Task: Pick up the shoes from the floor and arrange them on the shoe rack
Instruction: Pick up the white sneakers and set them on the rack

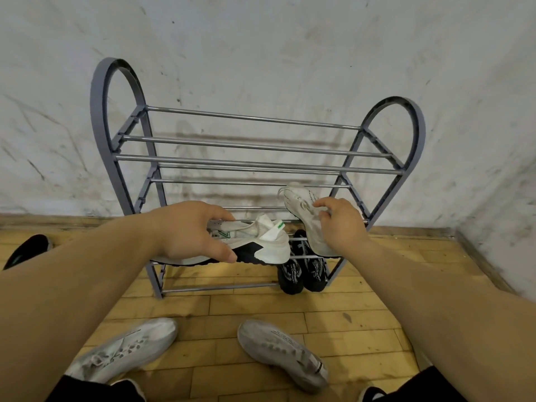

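Note:
A grey shoe rack (121,158) with metal bars stands against the wall. My left hand (188,230) grips a white sneaker with a black and green side (261,245), held sideways at the rack's lower tier. My right hand (339,224) holds a second white sneaker (301,207), toe pointing up and back, over the right part of the same tier. A pair of black shoes (301,271) sits on the bottom tier at the right. Two grey-white sneakers lie on the floor close to me, one at the left (124,349) and one at the right (281,352).
A black shoe (29,250) lies on the wooden floor at the far left. The stained white wall (261,53) runs behind the rack and turns a corner on the right. The rack's upper two tiers hold nothing.

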